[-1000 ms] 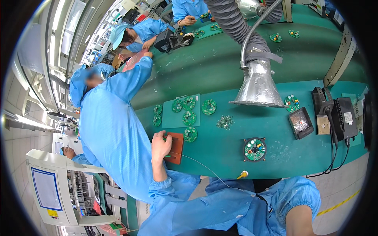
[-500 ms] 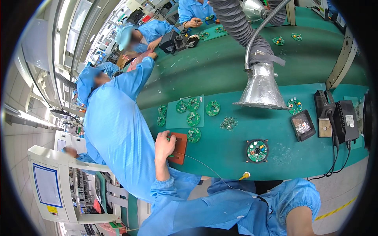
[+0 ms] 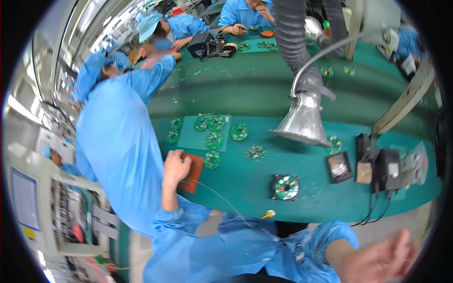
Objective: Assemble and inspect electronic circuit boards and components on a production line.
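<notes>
My left hand [image 3: 176, 169] rests on a flat reddish-brown block [image 3: 192, 174] at the table's near left. Its fingers are curled closed, and what they hold, if anything, is hidden. A bit of green shows beside it, and a thin pale cord [image 3: 219, 200] runs from there toward my body. My right hand [image 3: 380, 259] is raised at the lower right, away from the table, blurred, with fingers stretched out and nothing seen in them. A black holder [image 3: 274, 194] with a round green circuit board [image 3: 287, 187] in it sits near the front edge.
Ring-shaped green boards [image 3: 213, 140] lie on and around a green mat [image 3: 188, 140]. Small loose parts [image 3: 255, 152] lie in a pile. A foil-covered hood [image 3: 304, 120] hangs overhead. A black tray [image 3: 339, 167] and black device [image 3: 390, 170] stand right. A co-worker [image 3: 113, 137] sits left.
My right hand has come into view at the lower right. The whole scene has shifted left as the view turned. My left hand stays at the reddish-brown block.
</notes>
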